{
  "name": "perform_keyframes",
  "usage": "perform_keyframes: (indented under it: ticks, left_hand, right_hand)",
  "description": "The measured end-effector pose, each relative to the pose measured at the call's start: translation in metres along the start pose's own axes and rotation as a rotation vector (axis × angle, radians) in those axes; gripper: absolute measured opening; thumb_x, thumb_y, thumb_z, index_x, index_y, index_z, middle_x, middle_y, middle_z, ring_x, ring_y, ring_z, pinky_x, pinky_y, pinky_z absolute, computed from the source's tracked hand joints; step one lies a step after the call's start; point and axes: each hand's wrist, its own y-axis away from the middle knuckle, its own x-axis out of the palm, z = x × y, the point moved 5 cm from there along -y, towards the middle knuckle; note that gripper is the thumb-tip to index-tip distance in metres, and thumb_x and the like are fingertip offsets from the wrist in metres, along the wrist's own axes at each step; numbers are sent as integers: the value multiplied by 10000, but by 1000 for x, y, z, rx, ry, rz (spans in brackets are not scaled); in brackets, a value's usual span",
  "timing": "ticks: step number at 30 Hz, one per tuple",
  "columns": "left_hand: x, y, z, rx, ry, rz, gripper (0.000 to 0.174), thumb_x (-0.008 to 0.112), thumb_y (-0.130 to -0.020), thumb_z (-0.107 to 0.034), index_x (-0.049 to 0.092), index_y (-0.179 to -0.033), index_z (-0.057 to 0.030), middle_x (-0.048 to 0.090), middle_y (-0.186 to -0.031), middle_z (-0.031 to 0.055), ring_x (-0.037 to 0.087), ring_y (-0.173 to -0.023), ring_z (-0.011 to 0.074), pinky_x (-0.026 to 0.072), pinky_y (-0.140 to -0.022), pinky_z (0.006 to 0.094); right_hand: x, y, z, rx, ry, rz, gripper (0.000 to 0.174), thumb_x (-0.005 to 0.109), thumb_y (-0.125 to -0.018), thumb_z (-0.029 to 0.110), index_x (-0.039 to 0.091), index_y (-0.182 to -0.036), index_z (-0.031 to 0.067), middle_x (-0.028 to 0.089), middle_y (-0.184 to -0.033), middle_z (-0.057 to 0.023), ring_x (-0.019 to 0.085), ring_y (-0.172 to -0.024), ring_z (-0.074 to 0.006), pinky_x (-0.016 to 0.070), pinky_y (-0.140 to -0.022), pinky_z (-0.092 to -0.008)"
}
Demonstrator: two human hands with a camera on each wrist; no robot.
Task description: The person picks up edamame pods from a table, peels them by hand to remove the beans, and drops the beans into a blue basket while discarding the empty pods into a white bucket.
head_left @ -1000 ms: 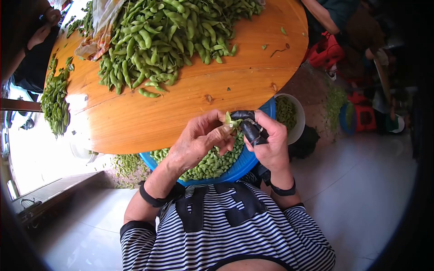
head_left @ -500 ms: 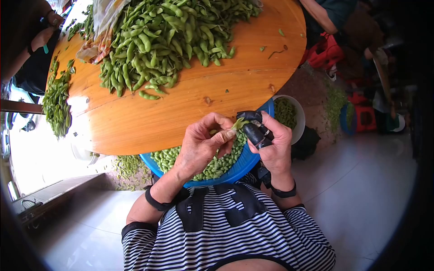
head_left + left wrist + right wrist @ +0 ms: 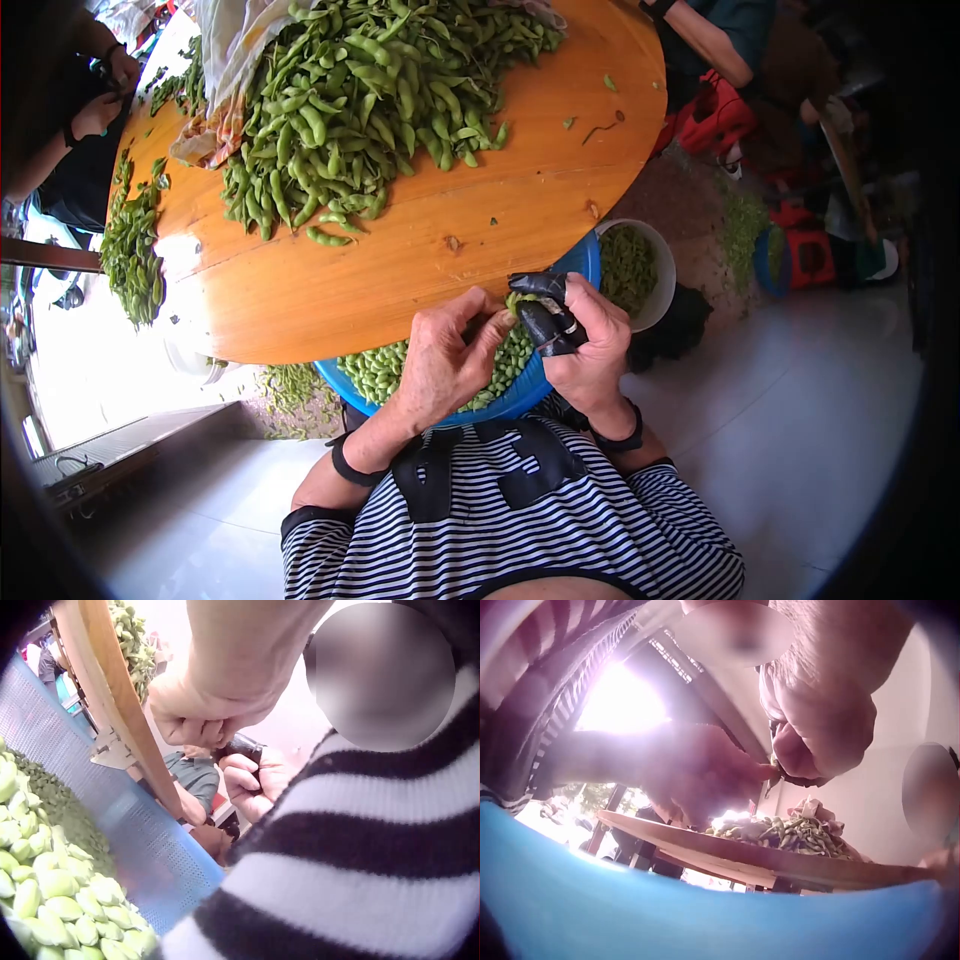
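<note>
Both hands meet over a blue basket (image 3: 522,404) beside the table edge. Between them is a small green soybean pod (image 3: 514,300), largely covered by fingers. My left hand (image 3: 445,352) pinches one end of it between thumb and bent fingers. Black coverings wrap the thumb and a finger of my right hand (image 3: 597,345), which grips the pod's other end. Shelled green beans (image 3: 375,374) fill the basket below; in the left wrist view the beans (image 3: 67,907) lie against its perforated wall. The right wrist view shows both hands close together above the table level.
A big heap of soybean pods (image 3: 370,110) lies on the round wooden table (image 3: 400,295), with more pods (image 3: 135,245) at its left edge. A white bucket (image 3: 655,300) of green pods stands right of the basket. Other people sit around the table; red stools (image 3: 805,258) are at right.
Both hands have come lower in the head view and closer together, and less of the pod shows between them. The head view has shifted slightly, so the table sits lower.
</note>
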Motion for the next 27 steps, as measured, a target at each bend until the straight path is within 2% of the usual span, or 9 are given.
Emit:
perform_keyframes:
  ticks: [3,6,8,9,12,16,22,25,27]
  left_hand:
    - [3,1,2,-14,157,75,140,668,-903,-97,581,-878,11,519,-618,47,452,-567,88,400,-517,255]
    - [1,3,-1,-41,147,171,155,658,-916,-111,554,-908,4,507,-665,43,457,-628,104,408,-562,268]
    - [-2,4,-1,-140,2,169,186,654,-926,-136,535,-888,3,498,-695,50,452,-654,102,404,-583,268]
    - [-2,3,1,-141,2,169,186,654,-926,-136,535,-888,3,498,-695,50,452,-654,102,404,-583,268]
    - [-2,2,0,27,85,156,209,621,-958,-175,526,-869,-11,472,-682,11,411,-631,68,372,-559,239]
    - [2,1,8,-165,473,258,213,555,-1000,-208,529,-871,-40,449,-688,-42,372,-607,42,331,-535,212]
    - [7,3,14,-203,638,276,139,528,-1007,-168,520,-921,-58,455,-737,-32,337,-565,44,250,-498,206]
    - [8,4,14,-273,717,301,99,529,-1005,-149,547,-1001,-51,506,-778,-19,401,-597,50,320,-524,201]
    - [8,4,5,-299,441,393,121,577,-957,-82,598,-1060,-22,618,-880,35,572,-703,137,469,-609,269]
  right_hand:
    - [0,2,1,-18,-37,15,272,656,-779,-61,684,-1039,14,614,-775,-71,607,-696,-158,477,-627,-273]
    - [2,4,-12,283,-260,81,266,607,-798,-59,684,-1043,6,607,-726,-29,575,-629,-105,453,-568,-247]
    - [11,10,-21,542,-605,193,275,541,-811,-50,682,-1044,-13,596,-714,2,509,-553,-49,399,-496,-207]
    - [16,12,-28,552,-779,178,327,482,-814,-39,665,-1085,-30,564,-707,22,418,-486,-21,317,-437,-180]
    - [20,15,-41,640,-1167,256,357,465,-822,-30,639,-1133,-39,520,-674,35,362,-470,-22,284,-417,-181]
    - [25,19,-49,745,-1318,268,395,457,-795,-33,615,-1158,-44,473,-656,41,343,-478,-22,264,-413,-173]
    - [23,19,-48,656,-1137,237,387,484,-787,18,597,-1152,-49,465,-661,33,348,-484,-27,275,-417,-174]
    - [20,18,-47,598,-1101,219,389,499,-773,29,598,-1139,-55,469,-667,26,371,-493,-33,289,-422,-180]
    - [7,15,-50,587,-1018,140,375,514,-761,25,609,-1115,-56,477,-668,23,384,-497,-34,296,-421,-188]
